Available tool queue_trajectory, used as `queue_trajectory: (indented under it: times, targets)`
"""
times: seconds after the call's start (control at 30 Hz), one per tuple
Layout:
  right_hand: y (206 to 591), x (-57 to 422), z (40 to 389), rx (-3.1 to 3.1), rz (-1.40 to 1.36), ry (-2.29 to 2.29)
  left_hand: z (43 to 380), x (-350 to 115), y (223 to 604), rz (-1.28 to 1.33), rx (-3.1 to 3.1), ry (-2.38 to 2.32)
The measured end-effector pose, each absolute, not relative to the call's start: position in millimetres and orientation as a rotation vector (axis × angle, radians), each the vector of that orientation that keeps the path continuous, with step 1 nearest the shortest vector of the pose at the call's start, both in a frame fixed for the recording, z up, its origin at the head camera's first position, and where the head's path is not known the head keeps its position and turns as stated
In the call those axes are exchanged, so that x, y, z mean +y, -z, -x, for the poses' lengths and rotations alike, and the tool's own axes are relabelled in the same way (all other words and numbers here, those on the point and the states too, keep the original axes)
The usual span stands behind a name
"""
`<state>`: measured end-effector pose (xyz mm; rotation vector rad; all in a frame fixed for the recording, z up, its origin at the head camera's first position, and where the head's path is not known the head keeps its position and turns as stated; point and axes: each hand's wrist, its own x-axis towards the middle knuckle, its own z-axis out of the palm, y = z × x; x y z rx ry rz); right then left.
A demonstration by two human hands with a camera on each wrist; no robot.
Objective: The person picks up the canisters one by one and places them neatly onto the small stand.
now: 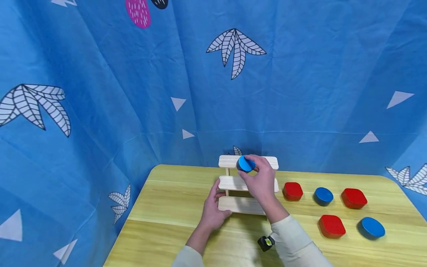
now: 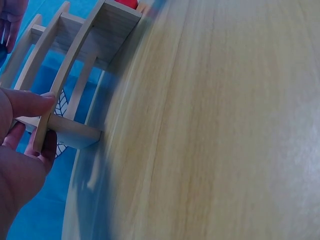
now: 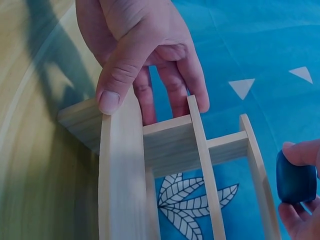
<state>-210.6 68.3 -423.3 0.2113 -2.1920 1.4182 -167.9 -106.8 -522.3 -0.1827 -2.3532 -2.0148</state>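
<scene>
A small three-tier wooden shelf (image 1: pixel 232 183) stands at the back of the table. My left hand (image 1: pixel 213 213) grips its left end, and in the left wrist view that hand's thumb (image 2: pixel 35 103) lies over the front board with fingers behind it. Between thumb and fingers, my right hand (image 1: pixel 262 182) pinches a blue round block (image 1: pixel 245 164) in front of the top tier. Seen from the right wrist, the blue block (image 3: pixel 295 179) is held apart from the top board's edge (image 3: pixel 260 175). Whether it touches the shelf elsewhere cannot be told.
Right of the shelf lie three red rounded-square blocks, the nearest to it being a red block (image 1: pixel 293 191), and two blue round blocks, one a blue block (image 1: pixel 371 228) farthest right. A blue patterned curtain (image 1: pixel 300 92) hangs behind the wooden table (image 1: pixel 160 207).
</scene>
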Motion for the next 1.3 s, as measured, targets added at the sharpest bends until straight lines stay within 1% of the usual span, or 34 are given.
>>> queue_trajectory:
  times: [0.47, 0.7, 1.3]
  targets:
    - [423.9, 59.3, 217.9, -2.208, -0.240, -1.380, 167.6, -105.9, 522.3, 0.171, -2.362, 2.011]
    - [421.5, 53.7, 221.2, -2.216, -0.254, -1.349, 166.8, -107.1, 521.5, 0.218, -2.336, 2.028]
    - [420.7, 44.9, 235.0, -2.277, -0.256, -1.356, 168.1, -108.6, 524.0, 0.229, -2.341, 2.018]
